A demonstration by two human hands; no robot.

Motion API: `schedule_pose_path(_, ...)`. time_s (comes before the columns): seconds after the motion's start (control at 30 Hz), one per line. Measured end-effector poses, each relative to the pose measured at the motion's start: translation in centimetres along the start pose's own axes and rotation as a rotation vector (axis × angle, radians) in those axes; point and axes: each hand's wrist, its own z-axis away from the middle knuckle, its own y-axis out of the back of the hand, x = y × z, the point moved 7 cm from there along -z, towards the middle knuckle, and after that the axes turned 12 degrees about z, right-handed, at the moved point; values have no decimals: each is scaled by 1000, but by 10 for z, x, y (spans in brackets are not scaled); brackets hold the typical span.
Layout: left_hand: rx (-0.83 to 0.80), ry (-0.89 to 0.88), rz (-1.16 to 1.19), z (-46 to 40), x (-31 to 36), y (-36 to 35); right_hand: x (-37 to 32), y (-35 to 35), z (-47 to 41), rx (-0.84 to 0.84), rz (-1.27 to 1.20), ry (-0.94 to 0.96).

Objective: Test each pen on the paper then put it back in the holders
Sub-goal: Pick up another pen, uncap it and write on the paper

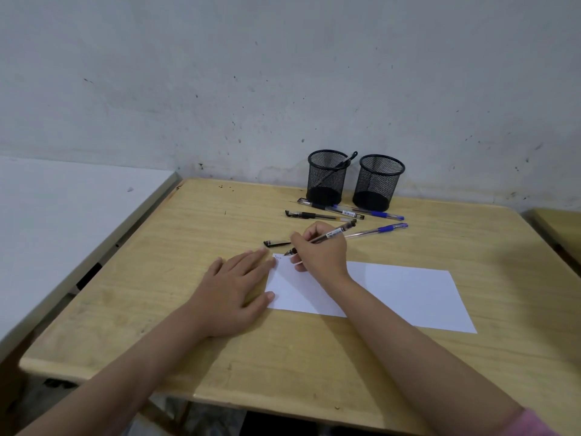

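Testing black pen (pixel 327 236) at paper (pixel 393 291) corner
Right hand (pixel 320 250) pinches pen, nib down; left hand (pixel 232 287) flat, open, empty, pinning sheet edge; cap (pixel 276 243) parked just beyond hands for recapping.

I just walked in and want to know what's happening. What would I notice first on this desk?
First you would see the right hand writing with a pen at the top left corner of the white paper, while the left hand lies flat at the paper's left edge. Behind them, two black mesh holders stand by the wall, with loose pens lying in front.
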Motion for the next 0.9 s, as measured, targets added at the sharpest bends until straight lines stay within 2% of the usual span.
schedule_pose_path(0.2,12,-2,-14,-1,1,1,-2,-9,-5,-35,46,9)
schedule_pose_path(0.37,18,-1,-20,0,2,1,1,-7,-6,44,17,55)
schedule_pose_path(0.5,16,6,-19,0,2,2,-1,-8,-7,38,32,103)
schedule_pose_path(0.9,4,14,-24,0,2,1,1,-8,-8,41,68,49)
